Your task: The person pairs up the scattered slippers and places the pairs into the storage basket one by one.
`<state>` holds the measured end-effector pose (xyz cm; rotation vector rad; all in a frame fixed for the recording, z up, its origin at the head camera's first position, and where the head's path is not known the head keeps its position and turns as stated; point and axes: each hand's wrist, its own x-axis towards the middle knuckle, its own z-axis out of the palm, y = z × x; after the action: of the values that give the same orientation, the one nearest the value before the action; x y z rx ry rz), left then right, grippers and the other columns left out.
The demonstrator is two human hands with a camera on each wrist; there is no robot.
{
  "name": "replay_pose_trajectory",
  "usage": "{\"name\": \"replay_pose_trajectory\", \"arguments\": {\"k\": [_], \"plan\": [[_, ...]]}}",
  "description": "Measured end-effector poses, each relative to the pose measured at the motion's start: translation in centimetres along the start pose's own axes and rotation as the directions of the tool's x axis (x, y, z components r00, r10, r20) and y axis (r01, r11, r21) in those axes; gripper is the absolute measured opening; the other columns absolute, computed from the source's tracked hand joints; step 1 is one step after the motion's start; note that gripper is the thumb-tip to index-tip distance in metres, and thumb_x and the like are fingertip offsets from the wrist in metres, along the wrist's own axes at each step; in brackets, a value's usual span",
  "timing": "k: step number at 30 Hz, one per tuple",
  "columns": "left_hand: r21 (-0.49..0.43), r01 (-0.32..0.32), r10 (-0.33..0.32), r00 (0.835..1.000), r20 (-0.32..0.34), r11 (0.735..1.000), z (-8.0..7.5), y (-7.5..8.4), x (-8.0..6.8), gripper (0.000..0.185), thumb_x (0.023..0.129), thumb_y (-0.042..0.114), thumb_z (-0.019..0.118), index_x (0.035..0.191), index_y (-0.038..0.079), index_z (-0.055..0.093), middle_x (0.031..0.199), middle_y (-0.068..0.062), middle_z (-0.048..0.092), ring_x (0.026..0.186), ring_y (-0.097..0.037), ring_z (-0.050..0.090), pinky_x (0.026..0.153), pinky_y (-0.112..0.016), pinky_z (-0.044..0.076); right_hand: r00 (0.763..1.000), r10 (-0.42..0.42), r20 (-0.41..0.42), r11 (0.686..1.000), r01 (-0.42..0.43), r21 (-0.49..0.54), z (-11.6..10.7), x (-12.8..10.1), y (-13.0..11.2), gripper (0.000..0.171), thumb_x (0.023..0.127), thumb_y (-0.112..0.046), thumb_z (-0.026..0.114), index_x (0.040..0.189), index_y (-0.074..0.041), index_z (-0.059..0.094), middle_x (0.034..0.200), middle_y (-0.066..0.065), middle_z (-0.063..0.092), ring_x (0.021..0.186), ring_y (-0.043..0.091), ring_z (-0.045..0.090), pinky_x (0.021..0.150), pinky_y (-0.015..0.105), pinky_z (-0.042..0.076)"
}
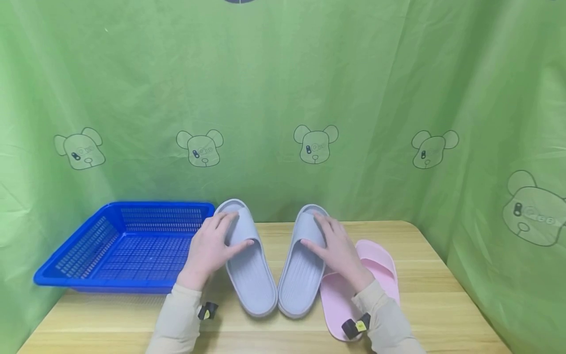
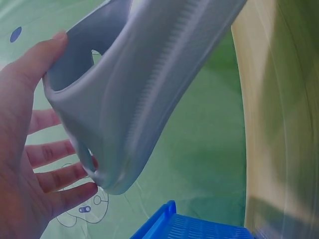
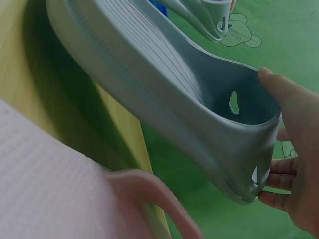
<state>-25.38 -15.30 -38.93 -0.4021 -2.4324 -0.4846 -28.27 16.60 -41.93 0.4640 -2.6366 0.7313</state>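
Two grey slide slippers stand side by side in the head view, heels close together and toes spread apart. My left hand [image 1: 213, 246] grips the left grey slipper [image 1: 251, 278] by its strap, thumb at the strap's opening and fingers over the top. My right hand [image 1: 338, 248] holds the right grey slipper [image 1: 302, 280] in the same way. Both wrist views show the slippers tilted, toe ends off the tabletop. A pink slipper [image 1: 338, 300], partly hidden, lies under my right forearm, with a second pink strap piece [image 1: 376, 253] beside it.
A blue plastic basket [image 1: 115, 282] with mesh sides stands at the left on the wooden table [image 1: 433, 300]. Green curtain [image 1: 265, 88] with bear-head prints hangs behind the table and along both sides.
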Motion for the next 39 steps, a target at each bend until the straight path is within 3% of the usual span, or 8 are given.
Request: {"name": "replay_pose_trajectory", "arguments": {"k": [6, 17, 39], "plan": [[-0.009, 0.041, -0.042, 0.999, -0.012, 0.999, -0.2, 0.0, 0.1, 0.081, 0.072, 0.067, 0.072, 0.136, 0.018, 0.055, 0.131, -0.006, 0.059, 0.11, -0.031, 0.058, 0.085, -0.045, 0.054, 0.999, 0.042, -0.01, 0.999, -0.042, 0.009, -0.5, 0.1, 0.5, 0.085, 0.085, -0.065, 0.059, 0.152, -0.02, 0.032, 0.148, 0.021, 0.04, 0.136, 0.041, 0.038, 0.104, 0.066, 0.038], [0.002, 0.052, -0.052, 0.995, -0.088, 0.999, -0.1, -0.3, 0.2, 0.083, 0.072, 0.064, 0.074, 0.137, 0.016, 0.054, 0.127, -0.011, 0.059, 0.11, -0.034, 0.056, 0.088, -0.047, 0.053, 0.995, 0.094, -0.03, 0.995, -0.093, 0.046, -1.6, 0.2, 0.9, 0.088, 0.086, -0.066, 0.057, 0.153, -0.017, 0.03, 0.148, 0.022, 0.039, 0.134, 0.04, 0.039, 0.103, 0.065, 0.04], [0.004, 0.164, -0.162, 0.978, -0.132, 0.986, 0.7, 0.4, -0.1, 0.082, 0.072, 0.059, 0.077, 0.137, 0.015, 0.054, 0.124, -0.014, 0.057, 0.101, -0.036, 0.056, 0.079, -0.047, 0.052, 0.982, 0.167, -0.091, 0.984, -0.16, 0.074, -2.3, 0.4, 1.3, 0.088, 0.086, -0.061, 0.061, 0.152, -0.01, 0.031, 0.144, 0.028, 0.04, 0.13, 0.043, 0.038, 0.102, 0.065, 0.04]]}}
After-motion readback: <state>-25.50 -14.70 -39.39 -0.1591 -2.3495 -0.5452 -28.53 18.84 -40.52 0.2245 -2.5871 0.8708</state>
